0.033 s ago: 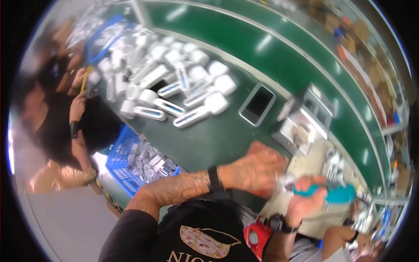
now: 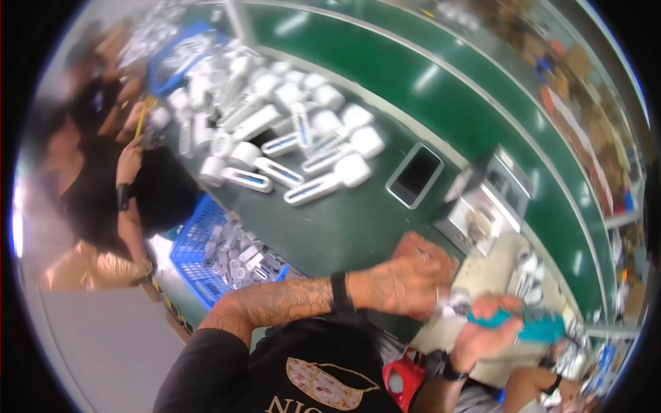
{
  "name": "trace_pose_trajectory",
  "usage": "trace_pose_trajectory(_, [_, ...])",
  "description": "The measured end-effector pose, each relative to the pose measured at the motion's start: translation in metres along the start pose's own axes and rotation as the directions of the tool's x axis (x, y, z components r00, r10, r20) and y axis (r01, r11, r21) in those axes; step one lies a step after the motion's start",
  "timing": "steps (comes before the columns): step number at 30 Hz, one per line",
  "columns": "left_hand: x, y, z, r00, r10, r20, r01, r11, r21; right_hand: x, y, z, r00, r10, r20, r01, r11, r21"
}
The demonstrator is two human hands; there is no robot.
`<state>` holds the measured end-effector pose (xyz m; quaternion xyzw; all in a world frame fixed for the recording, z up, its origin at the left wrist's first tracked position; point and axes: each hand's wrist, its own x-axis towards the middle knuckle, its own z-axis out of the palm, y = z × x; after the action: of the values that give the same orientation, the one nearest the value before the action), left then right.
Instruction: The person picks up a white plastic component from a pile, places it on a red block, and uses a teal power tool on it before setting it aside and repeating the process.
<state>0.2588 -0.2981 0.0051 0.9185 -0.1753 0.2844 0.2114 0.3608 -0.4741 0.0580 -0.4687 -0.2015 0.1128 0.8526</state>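
Note:
My right hand (image 2: 485,334) is wrapped round a teal power screwdriver (image 2: 533,325), which lies almost level and points left. At its front end a small white plastic part (image 2: 454,303) sits between my two hands, blurred by motion. My left hand (image 2: 410,275) is closed, back upward, over the near edge of the green table (image 2: 330,234), and grips this white part from the left side. Most of the part is hidden by the fingers.
White long-handled plastic pieces (image 2: 313,189) lie heaped across the table. A blue basket (image 2: 196,258) with small grey parts stands at left, near another person (image 2: 124,172) holding a yellow tool. A phone (image 2: 416,175) and an open box (image 2: 475,217) lie at right.
The whole view has shifted a little, so the table things appear slightly lower and farther right. Both hands keep the same grip and almost the same place.

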Motion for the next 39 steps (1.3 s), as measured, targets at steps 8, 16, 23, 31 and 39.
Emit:
trace_pose_trajectory(8, [-0.065,0.004,-0.091,0.795,-0.558,-0.236,0.42,0.788,-0.45,-0.035,-0.05,0.013,0.957,-0.252,-0.145,0.255,0.967,0.002])
trace_pose_trajectory(16, [-0.144,-0.039,-0.196,-0.233,-0.913,-0.334,0.236,0.281,-0.93,-0.044,-0.023,0.021,0.974,-0.137,-0.178,0.079,0.951,-0.299])
trace_pose_trajectory(23, [-0.148,-0.054,-0.209,-0.216,-0.932,-0.291,0.164,0.259,-0.952,-0.031,-0.011,0.023,0.989,-0.147,-0.028,0.144,0.985,-0.096])
trace_pose_trajectory(31, [-0.115,-0.051,-0.177,0.125,-0.878,-0.462,0.721,0.401,-0.565,-0.023,0.003,0.007,0.996,-0.085,0.009,0.086,0.987,-0.137])
trace_pose_trajectory(39, [-0.097,-0.01,-0.134,0.568,-0.8,-0.193,0.823,0.548,0.15,-0.05,-0.011,0.02,0.994,-0.103,0.039,0.108,0.976,-0.189])
